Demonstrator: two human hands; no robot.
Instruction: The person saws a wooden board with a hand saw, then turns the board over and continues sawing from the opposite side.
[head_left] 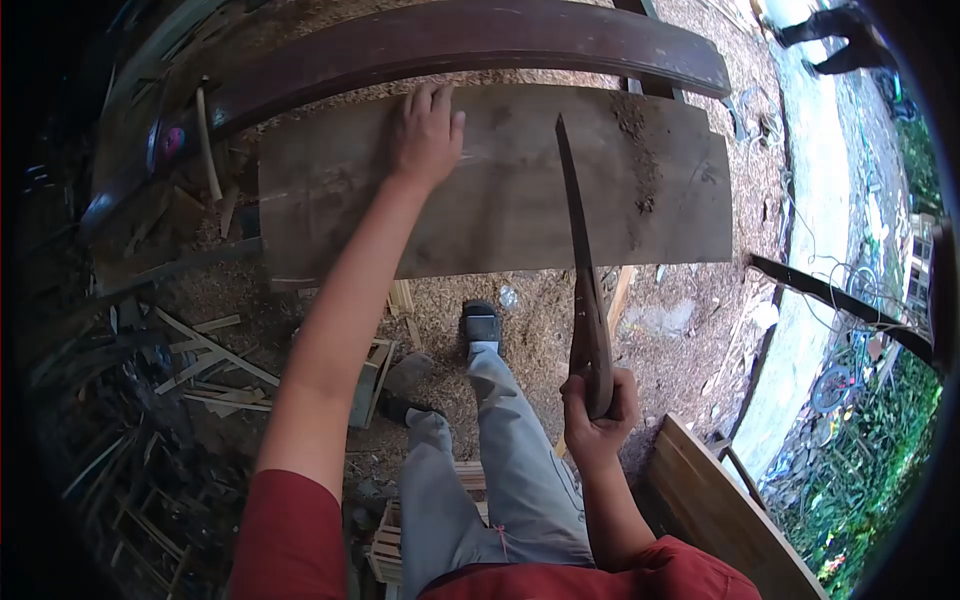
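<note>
Handsaw slants over the board, handle clamped in the right hand and partly hidden; left hand, thumb apart, rests near the board's far edge.

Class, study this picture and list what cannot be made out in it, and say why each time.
All in the head view:
- What lies directly under the board: the board hides it.
- The saw's teeth: too small.
- The right hand's palm: hidden by its grip on the saw.
- The distant person's face: lost near the dark rim, too small.
</note>
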